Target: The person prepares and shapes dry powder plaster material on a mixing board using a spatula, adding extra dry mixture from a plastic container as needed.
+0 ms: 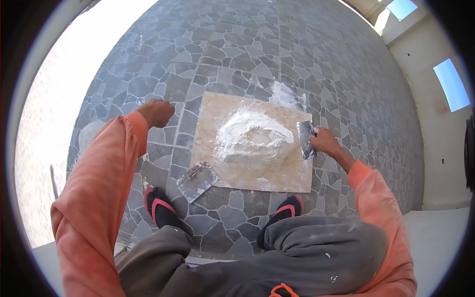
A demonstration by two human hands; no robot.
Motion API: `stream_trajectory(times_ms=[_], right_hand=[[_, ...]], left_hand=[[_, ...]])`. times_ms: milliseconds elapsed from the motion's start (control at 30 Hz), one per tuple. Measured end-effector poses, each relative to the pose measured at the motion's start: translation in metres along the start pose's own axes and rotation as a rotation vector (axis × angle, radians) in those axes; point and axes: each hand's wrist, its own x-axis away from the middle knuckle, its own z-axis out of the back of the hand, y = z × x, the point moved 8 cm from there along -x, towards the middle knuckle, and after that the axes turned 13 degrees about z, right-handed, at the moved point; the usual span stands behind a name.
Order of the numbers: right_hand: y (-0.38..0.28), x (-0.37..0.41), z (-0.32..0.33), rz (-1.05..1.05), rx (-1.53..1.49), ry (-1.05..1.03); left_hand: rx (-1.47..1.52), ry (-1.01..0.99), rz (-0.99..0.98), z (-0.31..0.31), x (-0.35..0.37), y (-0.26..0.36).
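A mound of white powder with a shallow hollow near its middle lies on a square tan board on the floor. At the board's right edge, my right hand grips a flat metal trowel, its blade smeared with white. My left hand hangs above the floor left of the board, fingers curled in; whether it holds something is hidden. A second flat trowel, spotted with white, rests across the board's lower left corner.
Around the board runs a grey stone-patterned tile floor. White residue marks the tiles behind it. My feet, in black and red footwear, are just in front. A pale wall with openings stands at right.
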Motion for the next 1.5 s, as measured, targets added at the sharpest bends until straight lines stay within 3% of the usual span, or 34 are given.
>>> stream_trajectory(times_ms=[133, 733, 1500], right_hand=[[0.013, 0.02, -0.018, -0.163, -0.271, 0.106], [0.0, 0.004, -0.039, -0.049, -0.104, 0.072], [-0.051, 0.047, -0.092, -0.303, -1.266, 0.271]], left_hand=[[-0.004, -0.031, -0.01, -0.003, 0.0, -0.003], [0.096, 0.062, 0.061, 0.017, -0.004, -0.036], [0.066, 0.061, 0.057, 0.016, 0.0, -0.041]])
